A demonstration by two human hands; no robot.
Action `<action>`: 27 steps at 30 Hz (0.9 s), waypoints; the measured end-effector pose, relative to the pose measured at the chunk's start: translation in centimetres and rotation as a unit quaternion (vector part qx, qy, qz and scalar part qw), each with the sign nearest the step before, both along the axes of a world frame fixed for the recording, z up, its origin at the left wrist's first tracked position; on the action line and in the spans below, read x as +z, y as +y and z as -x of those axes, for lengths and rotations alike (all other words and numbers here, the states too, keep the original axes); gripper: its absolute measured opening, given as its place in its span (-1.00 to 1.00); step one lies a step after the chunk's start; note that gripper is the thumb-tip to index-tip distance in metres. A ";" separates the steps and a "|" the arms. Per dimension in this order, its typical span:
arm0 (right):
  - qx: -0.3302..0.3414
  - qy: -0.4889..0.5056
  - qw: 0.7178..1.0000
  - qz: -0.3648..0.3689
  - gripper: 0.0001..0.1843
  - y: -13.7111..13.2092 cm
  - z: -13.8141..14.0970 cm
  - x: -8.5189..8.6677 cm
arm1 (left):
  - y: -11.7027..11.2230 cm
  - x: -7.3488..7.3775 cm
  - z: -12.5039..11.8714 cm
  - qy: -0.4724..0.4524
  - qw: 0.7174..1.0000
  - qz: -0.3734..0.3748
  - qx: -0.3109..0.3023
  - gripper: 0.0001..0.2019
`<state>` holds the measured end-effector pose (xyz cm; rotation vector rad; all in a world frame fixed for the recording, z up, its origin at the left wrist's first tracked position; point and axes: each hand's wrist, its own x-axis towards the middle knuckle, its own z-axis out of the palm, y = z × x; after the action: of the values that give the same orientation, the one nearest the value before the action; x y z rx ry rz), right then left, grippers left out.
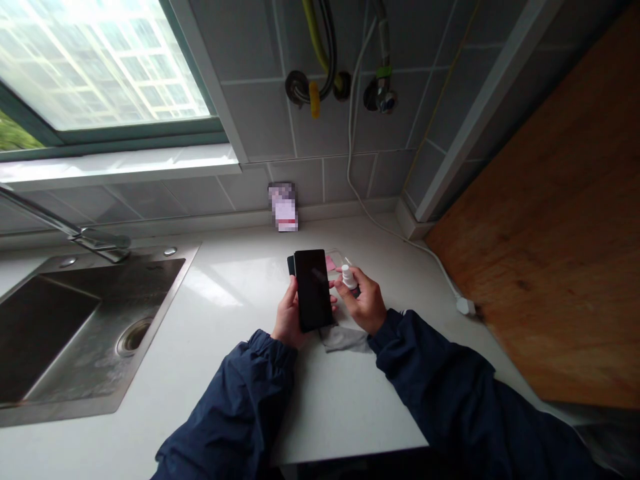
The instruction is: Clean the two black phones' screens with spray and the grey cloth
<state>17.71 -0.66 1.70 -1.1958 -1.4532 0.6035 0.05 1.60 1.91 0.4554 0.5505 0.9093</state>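
Observation:
My left hand (287, 313) is wrapped round a black smartphone (313, 290), its dark screen tilted up toward me. Beside it, my right hand (364, 300) is closed round a small spray bottle with a white top (346, 275); its lower body is hidden by the fingers. Below the hands a grey cloth (345, 340) lies on the counter. Behind the phone, a dark flat thing (291, 265) peeks out at its left edge, and a pink item (331, 263) shows partly between phone and bottle.
A steel sink (75, 333) with a faucet (103, 243) lies to the left. A blurred, phone-shaped object (284, 208) leans against the tiled wall. A white cable runs down to a plug (465, 307) at the right, near a wooden panel (550, 267).

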 end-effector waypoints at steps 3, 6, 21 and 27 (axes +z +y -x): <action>0.009 0.008 1.000 0.017 -0.69 0.1 -0.2 -0.3 | 0.0 0.0 0.0 -0.005 1.000 0.000 -0.001 -0.32; 0.019 0.021 0.999 0.037 -0.60 0.1 -0.3 -0.4 | 0.0 0.0 0.1 -0.005 1.000 -0.001 -0.004 -0.30; 0.062 0.027 0.995 0.077 -0.26 -0.1 -0.5 0.4 | -0.1 -0.9 0.2 0.018 0.999 -0.002 -0.037 -0.28; 0.041 0.012 0.996 0.076 -0.30 0.2 -0.7 -0.4 | -0.2 -0.4 0.1 0.027 0.999 -0.009 -0.043 -0.25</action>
<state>18.42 -0.43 1.31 -1.2452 -1.4620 0.7946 -0.05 1.40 1.47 0.5168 0.5677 0.8215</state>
